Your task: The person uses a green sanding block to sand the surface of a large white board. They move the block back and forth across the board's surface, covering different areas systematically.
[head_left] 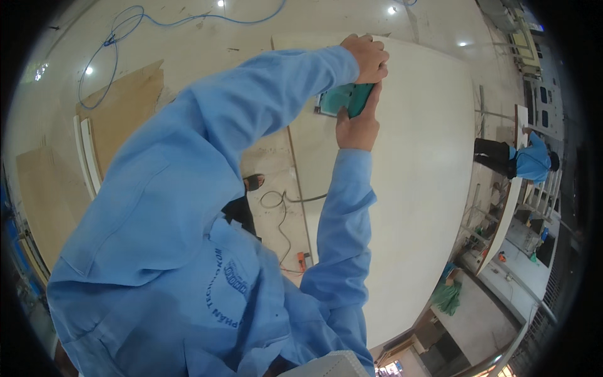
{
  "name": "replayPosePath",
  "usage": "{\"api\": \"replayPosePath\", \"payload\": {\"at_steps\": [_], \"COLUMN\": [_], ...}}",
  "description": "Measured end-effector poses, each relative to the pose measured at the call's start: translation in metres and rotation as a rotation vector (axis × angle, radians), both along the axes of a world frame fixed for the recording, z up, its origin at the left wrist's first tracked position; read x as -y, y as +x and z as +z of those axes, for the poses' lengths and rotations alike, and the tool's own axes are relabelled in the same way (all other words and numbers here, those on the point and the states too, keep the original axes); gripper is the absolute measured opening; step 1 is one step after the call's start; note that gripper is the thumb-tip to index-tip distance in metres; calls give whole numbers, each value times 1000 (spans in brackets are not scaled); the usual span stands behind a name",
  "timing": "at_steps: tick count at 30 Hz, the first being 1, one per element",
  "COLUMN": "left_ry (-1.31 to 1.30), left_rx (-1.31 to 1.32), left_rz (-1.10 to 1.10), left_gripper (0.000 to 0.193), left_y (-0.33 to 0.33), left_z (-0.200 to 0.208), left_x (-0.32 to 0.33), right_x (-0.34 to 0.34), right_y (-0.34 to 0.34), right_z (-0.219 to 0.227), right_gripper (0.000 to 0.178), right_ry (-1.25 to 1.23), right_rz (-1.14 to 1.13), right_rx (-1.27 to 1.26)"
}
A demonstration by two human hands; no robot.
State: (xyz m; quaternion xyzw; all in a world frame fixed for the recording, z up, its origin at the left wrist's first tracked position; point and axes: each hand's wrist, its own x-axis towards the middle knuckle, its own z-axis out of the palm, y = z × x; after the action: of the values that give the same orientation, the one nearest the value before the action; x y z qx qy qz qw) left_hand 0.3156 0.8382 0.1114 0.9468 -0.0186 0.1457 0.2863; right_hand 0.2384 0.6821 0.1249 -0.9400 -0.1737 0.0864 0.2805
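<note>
A green handheld power tool [345,98], which looks like a belt sander, rests on a large pale board [414,144]. My left hand [368,58] is closed over its far end, with the fingers curled down. Closer to me, my right hand [359,129] grips the tool's body, its thumb along one side and its index finger stretched along the other. Both hands hide much of the casing. A metal edge shows at the tool's left side. Blue sleeves cover both my arms.
A dark cable [308,199] loops from the board's left edge to the floor, near an orange plug-like piece [303,261]. A blue hose [207,17] lies at far left. Brown sheets [129,116] lie left. Another person [532,162] works at right.
</note>
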Motion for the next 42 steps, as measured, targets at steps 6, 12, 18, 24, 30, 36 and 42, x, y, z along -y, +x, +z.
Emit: {"api": "replayPosePath", "payload": {"at_steps": [6,12,18,24,30,36,42], "left_ry": [-113,-318,-143,-2,-131,-256,-194], "left_rx": [16,-17,73,116,68,-95,-16], "left_rz": [10,-171,4,118,49,-367,-271], "left_gripper": [19,22,24,14,12,23,22], "left_y": [-124,-246,-189,-77,-146,-241,-200], "left_z": [-8,8,-8,-12,-8,12,6], "left_x": [102,180,70,-28,95,224,168], "right_x": [99,170,87,-19,96,205,145], "right_y": [-116,-251,-172,-49,-133,-273,-232], "right_z": [3,21,0,5,6,17,4], "right_gripper": [89,86,87,93,88,88,90], "right_ry": [106,-62,29,18,80,-169,-22], "right_rz": [69,-177,71,180,94,-400,-276], "right_rx": [13,-122,-101,-67,-20,-154,-22]}}
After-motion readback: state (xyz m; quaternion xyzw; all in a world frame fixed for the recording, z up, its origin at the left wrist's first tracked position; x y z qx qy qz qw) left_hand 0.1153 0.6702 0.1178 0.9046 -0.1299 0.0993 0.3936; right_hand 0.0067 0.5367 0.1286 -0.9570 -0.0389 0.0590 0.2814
